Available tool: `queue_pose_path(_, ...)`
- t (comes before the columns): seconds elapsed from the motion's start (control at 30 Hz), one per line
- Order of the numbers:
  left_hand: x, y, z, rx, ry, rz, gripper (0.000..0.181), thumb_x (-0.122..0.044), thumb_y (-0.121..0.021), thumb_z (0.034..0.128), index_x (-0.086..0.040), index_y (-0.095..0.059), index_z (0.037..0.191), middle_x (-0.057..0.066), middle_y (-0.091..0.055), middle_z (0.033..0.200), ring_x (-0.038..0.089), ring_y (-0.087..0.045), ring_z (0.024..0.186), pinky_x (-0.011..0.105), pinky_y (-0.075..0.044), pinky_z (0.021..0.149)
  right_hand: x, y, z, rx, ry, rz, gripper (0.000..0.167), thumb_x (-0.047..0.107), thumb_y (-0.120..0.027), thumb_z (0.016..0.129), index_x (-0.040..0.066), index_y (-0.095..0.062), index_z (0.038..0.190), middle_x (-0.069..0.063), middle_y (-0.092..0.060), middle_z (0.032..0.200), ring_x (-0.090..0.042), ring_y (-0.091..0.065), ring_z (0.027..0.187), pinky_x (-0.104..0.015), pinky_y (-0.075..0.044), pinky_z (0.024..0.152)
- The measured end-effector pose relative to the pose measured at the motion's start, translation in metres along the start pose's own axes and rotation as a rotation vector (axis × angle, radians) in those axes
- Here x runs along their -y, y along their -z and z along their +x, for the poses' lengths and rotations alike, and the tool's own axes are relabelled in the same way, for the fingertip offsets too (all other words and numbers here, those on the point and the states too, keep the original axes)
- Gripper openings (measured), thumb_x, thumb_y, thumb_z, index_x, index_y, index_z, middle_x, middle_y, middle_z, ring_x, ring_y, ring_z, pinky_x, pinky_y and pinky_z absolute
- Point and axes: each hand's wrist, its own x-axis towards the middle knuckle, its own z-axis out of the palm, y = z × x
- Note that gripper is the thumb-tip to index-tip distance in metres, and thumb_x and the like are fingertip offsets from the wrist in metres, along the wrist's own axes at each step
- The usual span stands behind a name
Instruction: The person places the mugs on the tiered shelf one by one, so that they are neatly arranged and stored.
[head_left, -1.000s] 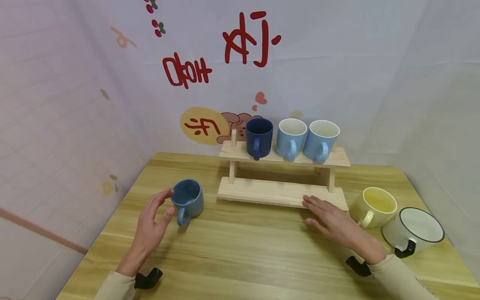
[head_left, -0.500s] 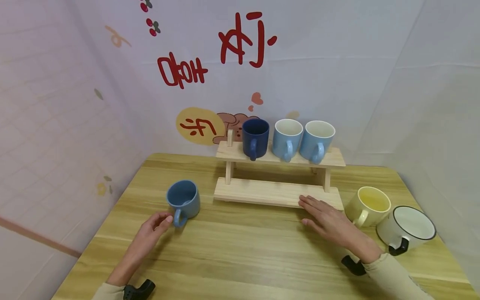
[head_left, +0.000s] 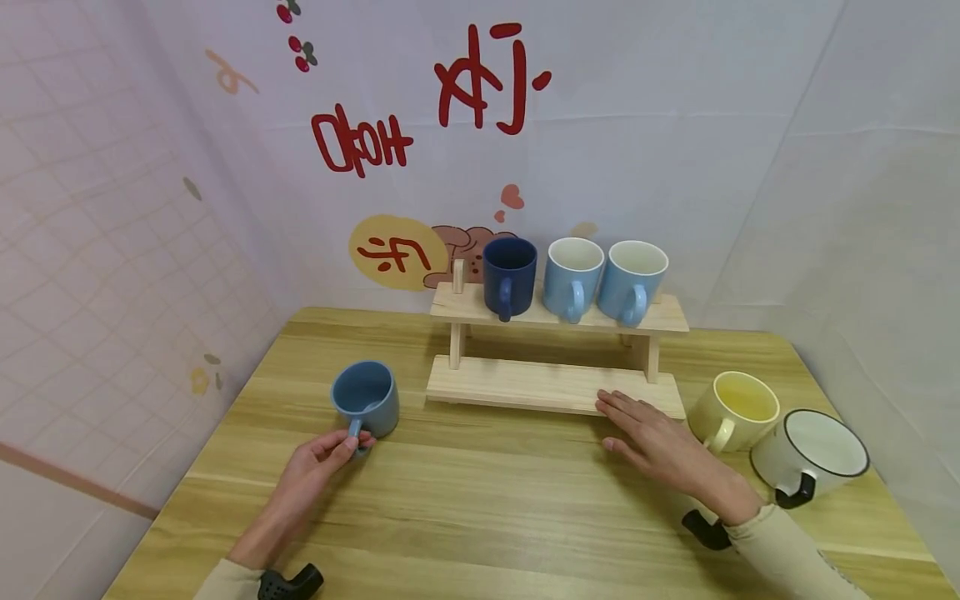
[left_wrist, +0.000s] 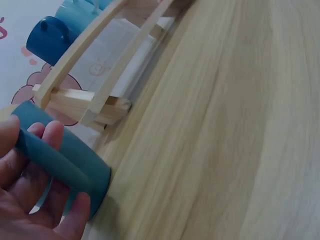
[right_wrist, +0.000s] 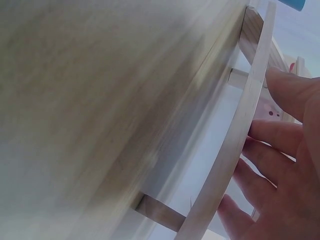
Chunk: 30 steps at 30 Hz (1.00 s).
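The left hand (head_left: 318, 467) pinches the handle of a blue mug (head_left: 381, 412), which stands on the table (head_left: 480, 508) left of the wooden stand (head_left: 510, 383); the right hand (head_left: 660, 446) lies loose, fingers extended, on the stand's lower board; beside it are a white mug (head_left: 828, 454) and, slightly farther, a yellow mug (head_left: 744, 427); the upper board bears a navy mug (head_left: 508, 279) and two light-blue mugs (head_left: 561, 287).

1. Left mug (head_left: 377, 410): greyish blue throughout.
2. Shelf (head_left: 517, 381): pale wood.
3. Navy mug (head_left: 517, 282): uniformly dark.
4. Two light blue mugs (head_left: 558, 287): white interiors.
5. Yellow mug (head_left: 712, 417): pale tone.
6. White mug (head_left: 780, 458): black rim and handle.
7. Table (head_left: 480, 508): yellow-brown, streaked grain.
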Motion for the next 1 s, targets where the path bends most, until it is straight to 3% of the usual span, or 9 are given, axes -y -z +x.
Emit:
queue_pose_path(0.2, 0.001, -0.003, -0.005, -0.013, 0.010, -0.025, 0.039, -0.027, -0.054, 0.1102, 0.008, -0.067, 0.122, 0.021, -0.073, 0.115, 0.005, -0.063, 0.113, 0.017, -0.046, 0.096, -0.001, 0.000, 0.000, 0.004, 0.007, -0.004, 0.059, 0.020, -0.077, 0.094, -0.005, -0.057, 0.144, -0.022, -0.054, 0.150, -0.045, -0.053, 0.135, -0.061, -0.045, 0.105)
queue_pose_path(0.43, 0.001, -0.008, -0.012, -0.086, -0.002, -0.036, 0.044, -0.030, -0.050, 0.1113, 0.009, -0.066, 0.123, 0.021, -0.073, 0.111, 0.007, -0.062, 0.113, 0.013, -0.043, 0.096, 0.000, 0.000, 0.001, 0.004, 0.004, 0.002, 0.059, 0.019, -0.077, 0.094, -0.005, -0.057, 0.144, -0.023, -0.053, 0.151, -0.045, -0.053, 0.134, -0.061, -0.046, 0.105)
queue_pose_path(0.67, -0.004, -0.018, -0.014, -0.142, -0.121, -0.040, 0.035, -0.019, -0.050, 0.1114, 0.011, -0.067, 0.117, 0.022, -0.074, 0.102, 0.008, -0.066, 0.106, 0.014, -0.043, 0.096, 0.003, -0.002, -0.001, 0.016, -0.012, -0.003, 0.059, 0.021, -0.076, 0.095, -0.005, -0.056, 0.145, -0.022, -0.052, 0.151, -0.045, -0.052, 0.136, -0.061, -0.044, 0.107)
queue_pose_path(0.87, -0.022, -0.031, -0.010, -0.153, -0.204, -0.063, 0.028, -0.011, -0.052, 0.1098, 0.011, -0.069, 0.112, 0.008, -0.077, 0.094, 0.008, -0.067, 0.105, 0.015, -0.045, 0.096, 0.001, 0.000, -0.001, 0.006, -0.010, -0.006, 0.060, 0.020, -0.077, 0.094, -0.005, -0.056, 0.145, -0.022, -0.053, 0.151, -0.045, -0.052, 0.136, -0.061, -0.044, 0.106)
queue_pose_path(1.0, -0.033, -0.042, -0.009, -0.147, -0.237, -0.090, 0.026, -0.008, -0.053, 0.1088, 0.012, -0.069, 0.110, 0.010, -0.076, 0.092, 0.008, -0.068, 0.103, 0.016, -0.047, 0.095, 0.001, 0.000, 0.000, 0.000, -0.005, -0.016, 0.060, 0.021, -0.077, 0.094, -0.005, -0.057, 0.144, -0.022, -0.054, 0.150, -0.045, -0.053, 0.135, -0.061, -0.044, 0.106)
